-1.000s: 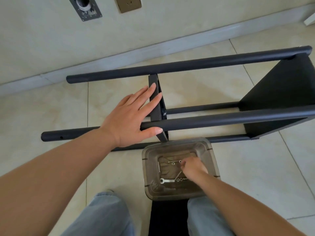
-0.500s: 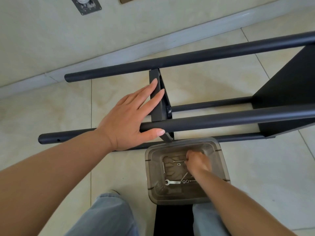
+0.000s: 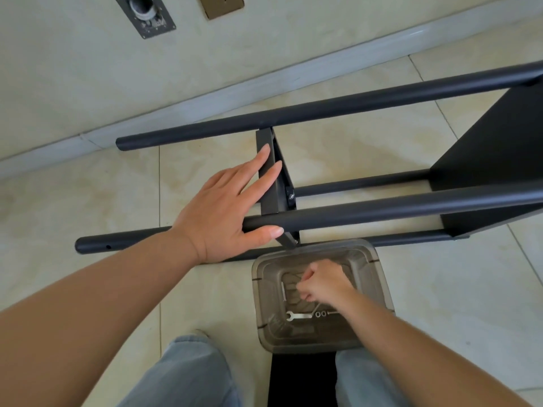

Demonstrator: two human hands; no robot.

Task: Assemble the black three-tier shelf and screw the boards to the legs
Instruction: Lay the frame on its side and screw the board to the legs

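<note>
My left hand (image 3: 226, 212) lies flat on the shelf (image 3: 382, 207), fingers straight and a bit spread. They rest on the middle board (image 3: 271, 183), and my thumb hooks under the near leg (image 3: 382, 208). It was there a second ago too, so the shelf has not slid.

The shelf lies on its side on the floor (image 3: 88, 201), from 9 o'clock to 3 o'clock in front of me. The far leg (image 3: 323, 110) is up at 12 o'clock. The end board (image 3: 493, 160) is at 3 o'clock and already sits between the legs.

My right hand (image 3: 323, 284) is down in the bin (image 3: 379, 277) at 6 o'clock, between my knees. A second ago its fingers reached lower in the bin. Now it has slid a bit toward 11 o'clock and the fingers are curled tight, tips pressed together. I think it is pinching a small screw, but the thing is too tiny to see, so I cannot say for sure.

The wrench (image 3: 298, 315) and two little rings (image 3: 321, 313) lie on the bin floor just below my hand. A long bolt (image 3: 283, 292) lies at 9 o'clock of it.

I guess the picking is about done. Next comes the hole near the middle board. The hole (image 3: 108, 247) near the 9 o'clock tip of the lowest leg is empty, so a third board is missing.
</note>
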